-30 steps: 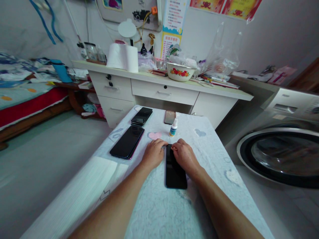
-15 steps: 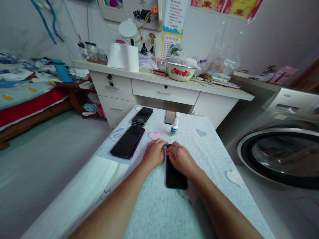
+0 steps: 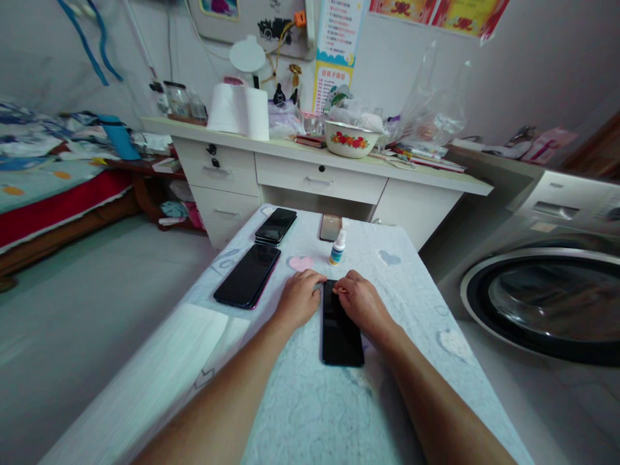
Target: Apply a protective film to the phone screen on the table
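Note:
A black smartphone (image 3: 341,336) lies flat, screen up, on the cloth-covered table. My left hand (image 3: 301,296) rests at its upper left corner, fingers curled and gripping the phone's edge. Over the upper right part of the screen is my right hand (image 3: 361,300), its fingers bent in a pinch. What they hold, if anything, is too small to make out. A small white spray bottle (image 3: 338,248) with a blue and yellow label stands just beyond my hands.
Stacked phones lie on the left: a near pile (image 3: 248,276) and a far pile (image 3: 276,225). Another phone (image 3: 330,227) lies at the table's far end. A white desk (image 3: 320,173) stands behind, bearing a flowered bowl (image 3: 352,140). A washing machine (image 3: 547,219) is at right.
My right hand has shifted slightly right and away from my left, uncovering more of the phone's upper screen. My left hand and the phone stay in place.

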The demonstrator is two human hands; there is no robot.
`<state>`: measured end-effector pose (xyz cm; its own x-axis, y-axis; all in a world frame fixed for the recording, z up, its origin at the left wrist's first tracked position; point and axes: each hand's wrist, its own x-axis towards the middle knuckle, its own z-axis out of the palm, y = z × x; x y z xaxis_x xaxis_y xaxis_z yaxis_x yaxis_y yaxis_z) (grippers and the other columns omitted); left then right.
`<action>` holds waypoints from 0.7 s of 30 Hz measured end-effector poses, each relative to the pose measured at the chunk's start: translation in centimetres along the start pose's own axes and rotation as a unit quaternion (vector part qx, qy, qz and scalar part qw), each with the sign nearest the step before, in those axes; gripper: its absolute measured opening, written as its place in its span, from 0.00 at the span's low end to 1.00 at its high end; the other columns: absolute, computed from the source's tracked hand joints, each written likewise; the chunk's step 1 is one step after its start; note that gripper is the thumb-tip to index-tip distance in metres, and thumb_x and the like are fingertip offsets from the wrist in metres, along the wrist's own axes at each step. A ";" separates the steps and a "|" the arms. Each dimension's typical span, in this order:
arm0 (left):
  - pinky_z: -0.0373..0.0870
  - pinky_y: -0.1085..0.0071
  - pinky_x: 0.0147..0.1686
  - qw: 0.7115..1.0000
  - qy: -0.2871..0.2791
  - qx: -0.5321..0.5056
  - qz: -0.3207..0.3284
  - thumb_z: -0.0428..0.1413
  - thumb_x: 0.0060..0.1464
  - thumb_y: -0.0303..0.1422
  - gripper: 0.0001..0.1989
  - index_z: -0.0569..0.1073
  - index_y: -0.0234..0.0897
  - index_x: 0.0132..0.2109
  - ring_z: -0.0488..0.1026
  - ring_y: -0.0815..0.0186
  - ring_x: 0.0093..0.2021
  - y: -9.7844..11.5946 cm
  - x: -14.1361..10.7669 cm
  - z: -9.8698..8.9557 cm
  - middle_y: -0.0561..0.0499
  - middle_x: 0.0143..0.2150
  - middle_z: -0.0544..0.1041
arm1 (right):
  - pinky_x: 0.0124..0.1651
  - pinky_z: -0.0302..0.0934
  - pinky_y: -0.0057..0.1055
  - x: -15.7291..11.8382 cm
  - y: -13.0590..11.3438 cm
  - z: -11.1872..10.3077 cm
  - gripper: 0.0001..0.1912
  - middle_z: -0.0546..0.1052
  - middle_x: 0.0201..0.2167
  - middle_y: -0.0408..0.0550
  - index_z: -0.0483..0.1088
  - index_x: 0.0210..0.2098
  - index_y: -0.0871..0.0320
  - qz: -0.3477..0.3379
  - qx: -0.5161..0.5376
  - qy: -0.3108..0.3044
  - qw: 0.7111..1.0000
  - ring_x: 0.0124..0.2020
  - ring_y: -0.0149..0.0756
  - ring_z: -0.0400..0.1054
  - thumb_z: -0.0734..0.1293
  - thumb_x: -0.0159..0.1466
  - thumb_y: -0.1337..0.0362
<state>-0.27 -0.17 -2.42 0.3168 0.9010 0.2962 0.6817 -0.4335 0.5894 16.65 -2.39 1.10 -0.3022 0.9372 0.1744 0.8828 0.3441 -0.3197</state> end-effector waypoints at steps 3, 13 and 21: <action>0.66 0.64 0.53 1.000 -0.007 0.006 0.000 0.51 0.50 0.22 0.17 0.74 0.38 0.47 0.70 0.62 0.50 0.0 0.0 0.0 0.48 0.47 0.75 | 0.40 0.56 0.23 0.1 0.6 0.0 0.10 0.70 0.35 0.47 0.74 0.36 0.58 0.026 -0.014 0.015 0.999 0.35 0.30 0.67 0.61 0.63 0.71; 0.65 0.63 0.54 1.000 -0.011 0.002 -0.007 0.53 0.49 0.23 0.18 0.74 0.39 0.47 0.69 0.62 0.50 -0.2 0.1 0.1 0.48 0.48 0.74 | 0.40 0.55 0.25 0.2 1.7 -0.4 0.11 0.71 0.35 0.49 0.75 0.36 0.58 0.099 -0.051 0.042 0.993 0.36 0.32 0.67 0.60 0.65 0.68; 0.66 0.64 0.53 1.000 -0.012 0.002 -0.006 0.53 0.48 0.23 0.17 0.74 0.38 0.47 0.70 0.62 0.50 0.0 0.1 0.0 0.48 0.47 0.75 | 0.37 0.54 0.27 0.2 1.3 -0.2 0.11 0.71 0.34 0.49 0.74 0.35 0.58 0.117 -0.069 0.041 0.990 0.33 0.32 0.66 0.59 0.65 0.69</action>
<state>-0.26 -0.07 -2.39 0.3249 0.9061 0.2711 0.6874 -0.4231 0.5903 17.79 -1.83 0.90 -0.0592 0.9804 0.1879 0.9675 0.1026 -0.2309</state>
